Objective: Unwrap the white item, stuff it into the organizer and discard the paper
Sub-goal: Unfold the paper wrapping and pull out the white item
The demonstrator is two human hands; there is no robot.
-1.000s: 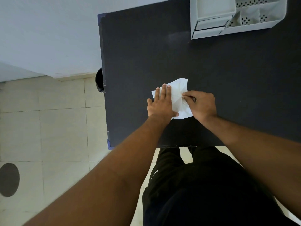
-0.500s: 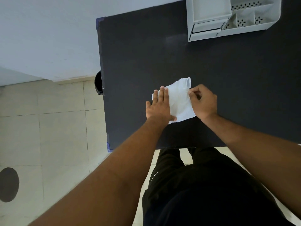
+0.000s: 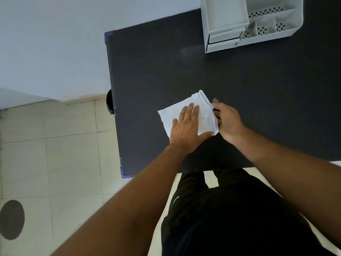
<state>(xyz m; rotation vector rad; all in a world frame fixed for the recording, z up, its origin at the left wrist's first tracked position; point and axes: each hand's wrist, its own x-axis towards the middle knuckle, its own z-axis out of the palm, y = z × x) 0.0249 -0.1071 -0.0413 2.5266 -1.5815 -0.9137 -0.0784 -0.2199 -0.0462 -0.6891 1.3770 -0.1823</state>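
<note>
Left hand point(image 3: 186, 126) flat on paper point(image 3: 203, 115), right hand point(image 3: 227, 121) pinching its edge

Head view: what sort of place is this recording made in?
Probably a plain indoor room, maybe an office or a recording workspace. A dark table stands near a bare pale wall on a tiled floor, with a grey desk organizer at its far edge. Nothing marks it more exactly.

Bare forearms, no sleeves; black trousers point(image 3: 239, 209) with a small white mark.
</note>
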